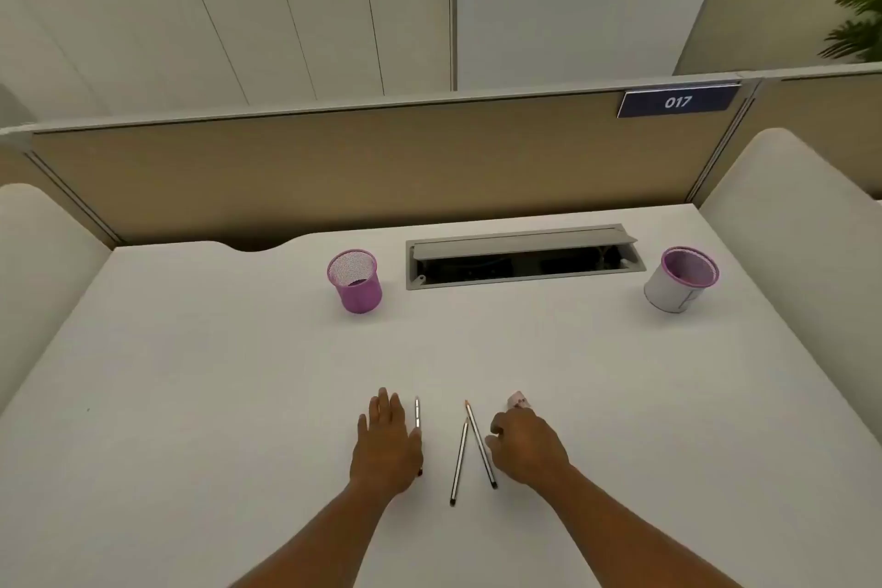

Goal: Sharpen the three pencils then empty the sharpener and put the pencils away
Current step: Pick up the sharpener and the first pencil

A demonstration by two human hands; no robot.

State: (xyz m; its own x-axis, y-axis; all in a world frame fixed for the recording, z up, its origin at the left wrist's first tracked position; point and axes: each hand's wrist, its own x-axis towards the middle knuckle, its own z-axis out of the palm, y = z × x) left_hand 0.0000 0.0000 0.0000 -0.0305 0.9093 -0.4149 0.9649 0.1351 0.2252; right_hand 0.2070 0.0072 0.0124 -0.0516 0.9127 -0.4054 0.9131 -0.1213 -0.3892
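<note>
Pencils (459,461) between hands, left (387,442) flat open, right (527,446) curled empty, sharpener (519,399) beside.

We see the scene under soft, even indoor light that seems to fall from overhead. The white worktop (191,372) reads bright but not blown out, with no hard glare. Shadows are faint: a weak smudge lies under each of the hands and beside the purple mesh cup (354,281). The wide lens bends the partition (286,167) and the worktop edges outward toward the corners. The whole frame is slightly soft and smeared, and the plant (859,14) at the right edge is blurred.
</note>
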